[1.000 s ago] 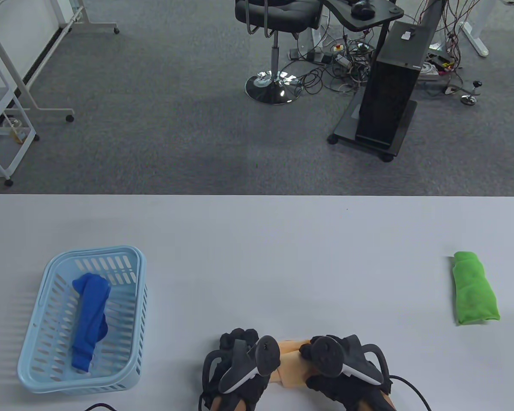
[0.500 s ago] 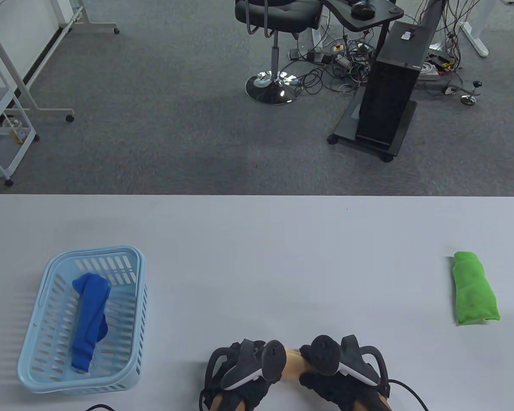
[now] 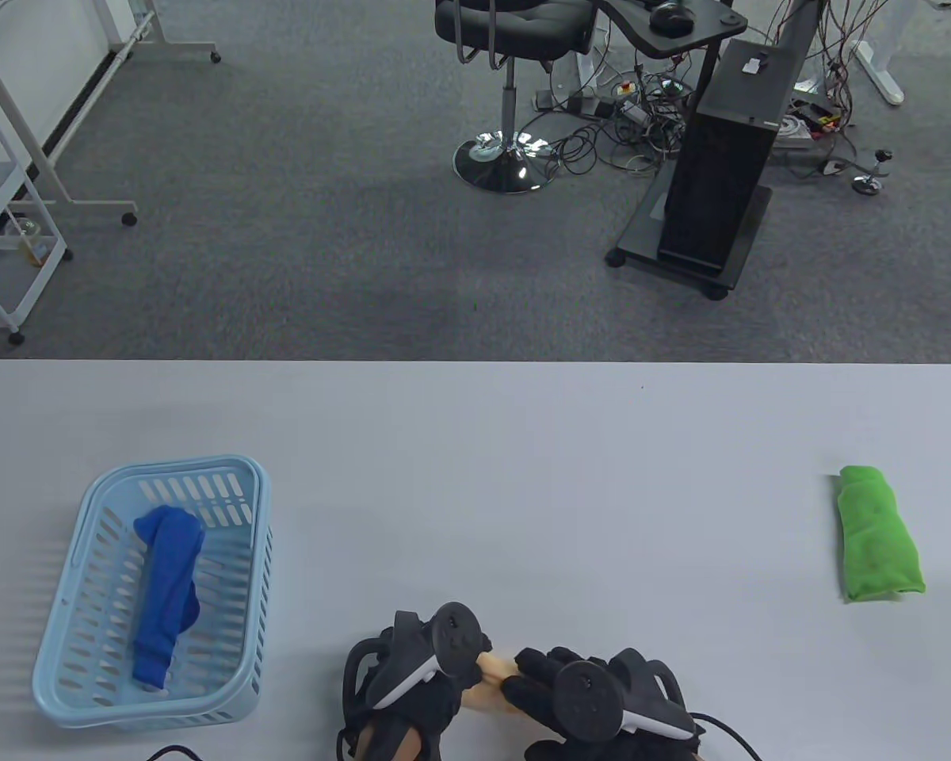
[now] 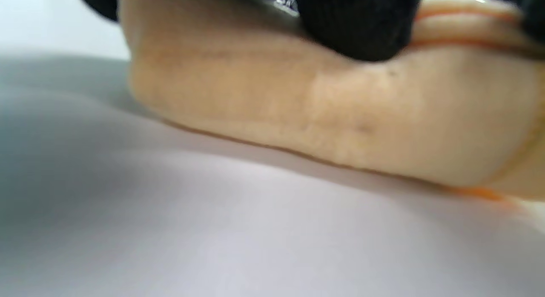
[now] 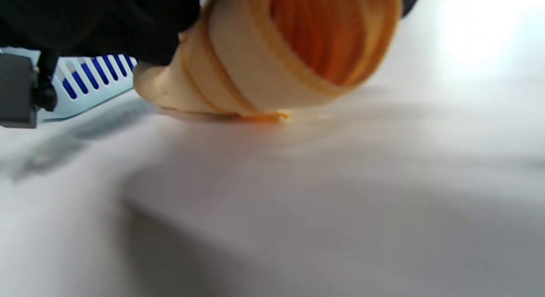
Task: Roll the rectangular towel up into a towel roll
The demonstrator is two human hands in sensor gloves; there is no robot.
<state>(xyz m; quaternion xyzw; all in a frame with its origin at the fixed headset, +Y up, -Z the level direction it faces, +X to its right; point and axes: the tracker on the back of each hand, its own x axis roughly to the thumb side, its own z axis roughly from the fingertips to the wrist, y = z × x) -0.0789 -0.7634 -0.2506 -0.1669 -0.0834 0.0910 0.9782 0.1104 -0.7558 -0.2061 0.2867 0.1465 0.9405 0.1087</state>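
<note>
- Compared with a second ago, both gloved hands have shifted left along the near edge of the pale grey tabletop (image 3: 523,444), and far less of the peach-coloured terry towel, now a tight roll (image 3: 491,678), shows between them; no flat towel lies ahead of the hands any more.
- I judge from this that the rolling itself is essentially done, and that what remains is settling the loose hem and setting the roll down or carrying it off.
- The left hand (image 3: 412,682) holds the roll's left end; in the left wrist view a black-gloved finger (image 4: 353,24) presses on top of the cloth, so this grip is clenched on the roll.
- The right hand (image 3: 594,701) grasps the right end, its fingers (image 3: 543,674) draped over the top of the roll.
- The roll lies on the tabletop at the near edge, a little left of centre, its underside touching the surface in both wrist views.
- Its long axis runs left to right across the table view, tilted slightly.
- The right wrist view looks into the open end, where orange inner layers spiral, and the orange-stitched hem (image 5: 264,115) sits at the bottom against the tabletop.
- Well apart stand a light blue slotted plastic basket (image 3: 230,476) holding a rolled blue towel (image 3: 166,594) at left, and a rolled bright green towel (image 3: 876,535) at far right.
</note>
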